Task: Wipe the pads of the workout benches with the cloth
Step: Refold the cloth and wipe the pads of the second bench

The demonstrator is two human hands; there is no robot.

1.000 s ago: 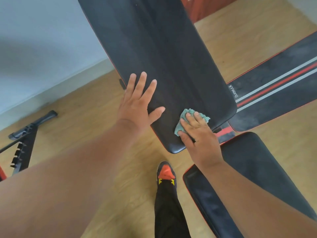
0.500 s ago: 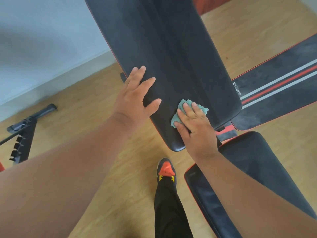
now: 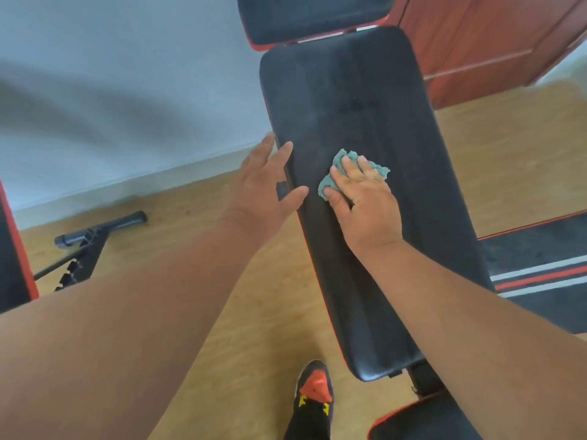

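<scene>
Up the back pad (image 3: 365, 128) slid the right hand (image 3: 365, 204), fingers pressing the cloth (image 3: 346, 160) flat; left hand (image 3: 263, 185), spread, seemingly steadied its edge; long overlapping strokes would suit.

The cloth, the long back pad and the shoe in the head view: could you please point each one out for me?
cloth (image 3: 341, 160), head view, on the crumpled teal edge above the fingers.
long back pad (image 3: 355, 100), head view, on its bare black upper surface.
shoe (image 3: 316, 389), head view, on the orange toe.
</scene>
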